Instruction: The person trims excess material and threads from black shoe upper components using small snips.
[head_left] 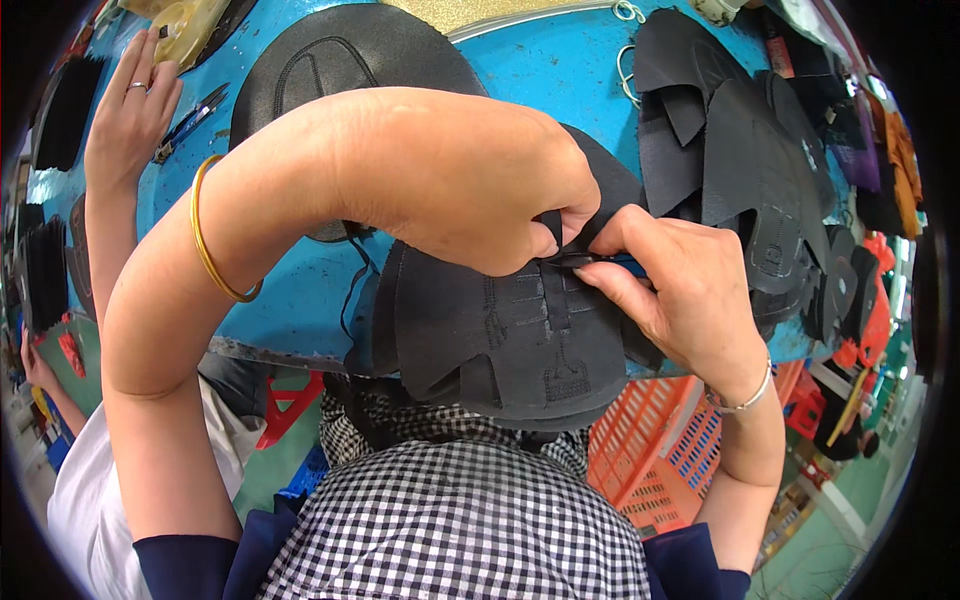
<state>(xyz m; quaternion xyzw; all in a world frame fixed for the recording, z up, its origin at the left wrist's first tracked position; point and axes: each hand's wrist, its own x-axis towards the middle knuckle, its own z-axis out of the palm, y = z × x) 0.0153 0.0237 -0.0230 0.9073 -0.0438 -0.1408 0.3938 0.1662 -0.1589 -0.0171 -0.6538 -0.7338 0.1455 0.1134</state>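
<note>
A small stack of black shoe upper pieces [470,320] lies at the table's front edge, with stitched lines and short slits on the top one. My left hand [510,185] is bent over it from the left, its fingers closed on a narrow black strip [551,228]. Close beside it, my right hand [680,280] pinches a dark strip end [570,261] between thumb and forefinger at the slits. Whether both hands hold one and the same strip cannot be made out. The left fingertips are partly hidden behind the hand.
More black upper pieces [760,190] are piled at the right of the blue table [290,310]. A larger rounded black piece [400,50] lies behind my left arm, with a black cord [355,290] near it. At the left is another person's hand [135,115] near pens [195,120]. Orange crates [640,440] stand below.
</note>
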